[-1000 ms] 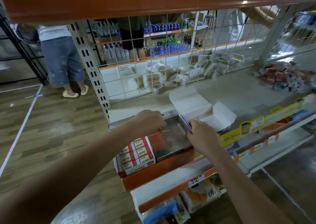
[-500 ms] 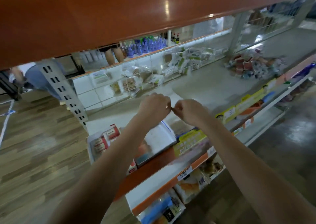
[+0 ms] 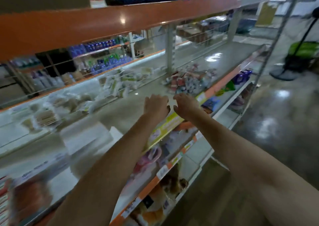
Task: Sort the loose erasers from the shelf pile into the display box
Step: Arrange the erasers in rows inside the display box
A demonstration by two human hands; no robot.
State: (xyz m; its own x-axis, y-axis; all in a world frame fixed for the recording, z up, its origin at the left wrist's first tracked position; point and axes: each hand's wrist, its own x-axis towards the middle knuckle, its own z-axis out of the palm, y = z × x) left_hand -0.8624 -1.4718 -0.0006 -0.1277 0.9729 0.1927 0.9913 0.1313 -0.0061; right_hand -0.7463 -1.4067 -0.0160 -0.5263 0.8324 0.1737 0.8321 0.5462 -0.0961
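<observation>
Both arms reach along the shelf [image 3: 172, 66], left hand [image 3: 156, 105] and right hand [image 3: 186, 104] loosely open and empty, short of the erasers [image 3: 188, 81] heaped toward its far front edge, evidently to gather them.

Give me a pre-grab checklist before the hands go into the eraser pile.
1. Left hand holds nothing: ok, fingers loosely curled.
2. Right hand holds nothing: ok.
3. Eraser pile within the line of reach: ok, just beyond both hands on the shelf.
4. Path to the pile unblocked: ok.
5. Display box open and ready: cannot tell, too blurred.
6. Single eraser picked out: cannot tell, pile is blurred.
</observation>
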